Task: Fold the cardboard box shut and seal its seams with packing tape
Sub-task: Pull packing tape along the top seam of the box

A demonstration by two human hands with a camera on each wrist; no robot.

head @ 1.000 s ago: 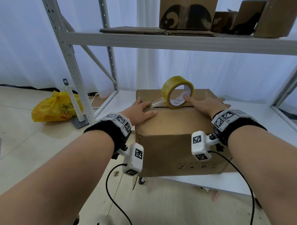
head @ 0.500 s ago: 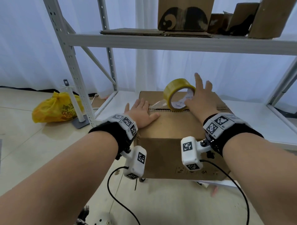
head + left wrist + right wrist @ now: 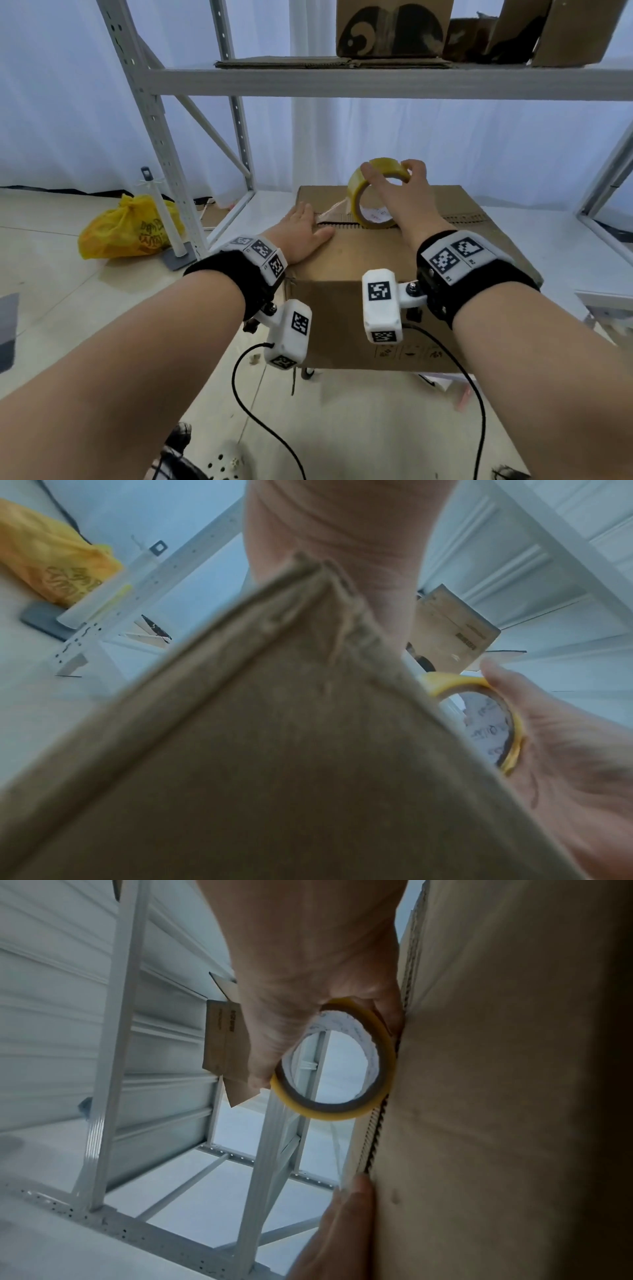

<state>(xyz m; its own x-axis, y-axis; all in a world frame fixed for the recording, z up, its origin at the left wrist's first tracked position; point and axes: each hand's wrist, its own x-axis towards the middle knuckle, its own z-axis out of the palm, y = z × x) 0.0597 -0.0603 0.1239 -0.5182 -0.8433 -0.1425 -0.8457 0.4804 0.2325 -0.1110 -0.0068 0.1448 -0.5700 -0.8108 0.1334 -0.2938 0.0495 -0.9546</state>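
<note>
A brown cardboard box (image 3: 370,260) sits on the low white shelf, flaps folded down, with the middle seam (image 3: 455,219) running left to right. A yellow roll of packing tape (image 3: 363,192) stands on edge on that seam. My right hand (image 3: 400,192) grips the roll from above, fingers curled over its rim (image 3: 342,1112). A strip of tape (image 3: 334,211) runs from the roll down to the left end of the seam. My left hand (image 3: 301,229) lies flat there, pressing the strip's end and the flap. The left wrist view shows mostly the box corner (image 3: 308,723).
Grey metal shelving posts (image 3: 150,130) stand left of the box, and a shelf board (image 3: 376,82) with cardboard boxes (image 3: 390,27) hangs overhead. A yellow plastic bag (image 3: 126,229) lies on the floor at left. Black cables (image 3: 246,387) dangle from both wrist cameras.
My right hand lifted from the box top, opened beside the roll, then came over it and gripped its rim. The left hand stayed pressed on the left end of the seam.
</note>
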